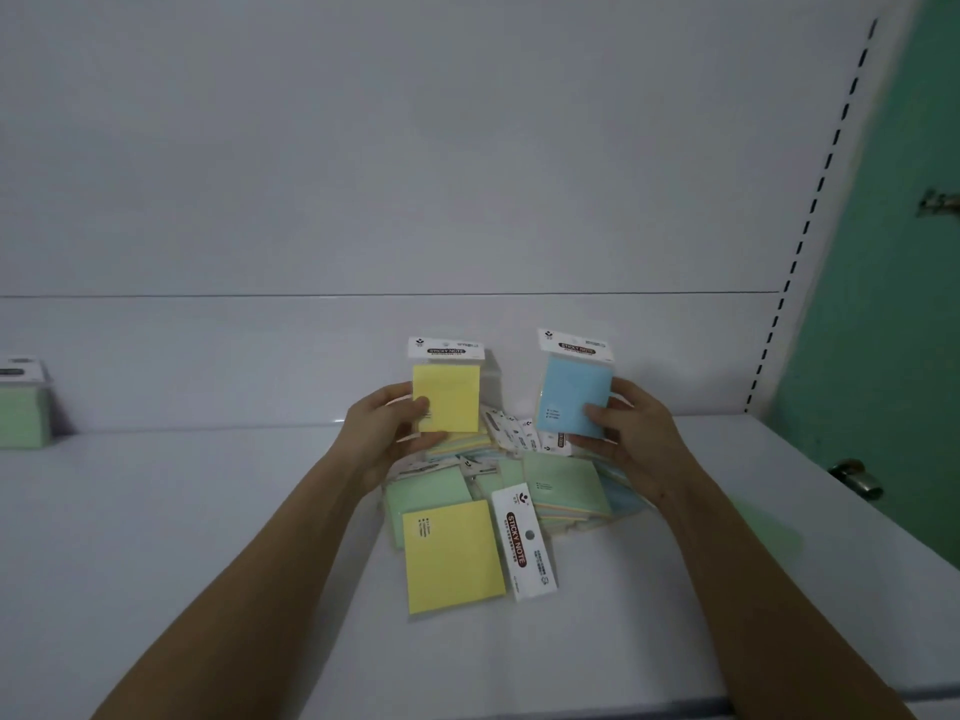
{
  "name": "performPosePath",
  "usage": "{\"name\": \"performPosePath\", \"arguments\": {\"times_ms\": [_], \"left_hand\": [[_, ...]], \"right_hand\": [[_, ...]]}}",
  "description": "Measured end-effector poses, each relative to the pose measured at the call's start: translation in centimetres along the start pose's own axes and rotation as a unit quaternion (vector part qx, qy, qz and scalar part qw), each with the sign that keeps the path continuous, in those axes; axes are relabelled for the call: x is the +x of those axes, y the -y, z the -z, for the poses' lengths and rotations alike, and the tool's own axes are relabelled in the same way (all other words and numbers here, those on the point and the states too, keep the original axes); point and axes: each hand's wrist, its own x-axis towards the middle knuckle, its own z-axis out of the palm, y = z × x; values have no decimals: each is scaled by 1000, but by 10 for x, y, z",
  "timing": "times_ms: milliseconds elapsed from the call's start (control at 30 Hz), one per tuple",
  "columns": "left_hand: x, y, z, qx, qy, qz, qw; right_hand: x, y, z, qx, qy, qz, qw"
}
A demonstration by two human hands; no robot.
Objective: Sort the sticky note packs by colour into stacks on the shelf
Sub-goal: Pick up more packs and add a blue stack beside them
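A smooth, glossy white shelf [156, 537] runs beneath a white back panel, with a slotted upright [810, 215] and a green wall [893, 252] to the right. Above the shelf, the left hand [387, 433] grips an upright yellow pack [448, 397], thumb across its face. The right hand [631, 433] grips a blue pack [574, 394] the same way, tilted slightly. Each pack is a square pad in clear wrap under a white header card printed "STICKY NOTE" on a dark oval. Below the hands, a loose pile [550, 491] of green, blue and yellow packs lies on the shelf, a flat yellow pack [452, 558] nearest. A green stack [23, 407] stands far left against the back panel.
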Motion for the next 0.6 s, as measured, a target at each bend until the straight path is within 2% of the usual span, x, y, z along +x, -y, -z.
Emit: {"name": "performPosePath", "arguments": {"times_ms": [100, 300, 433, 600], "left_hand": [[-8, -10, 2, 24, -22, -17, 999], [-49, -21, 13, 43, -76, -39, 995], [-85, -24, 30, 69, -91, -65, 991], [-128, -36, 56, 64, -156, -96, 981]], "right_hand": [[-3, 1, -2, 5, -1, 0, 1000], [-12, 8, -17, -76, 77, 25, 994], [-22, 8, -32, -68, 128, 38, 989], [-38, 15, -57, -76, 192, 34, 978]]}}
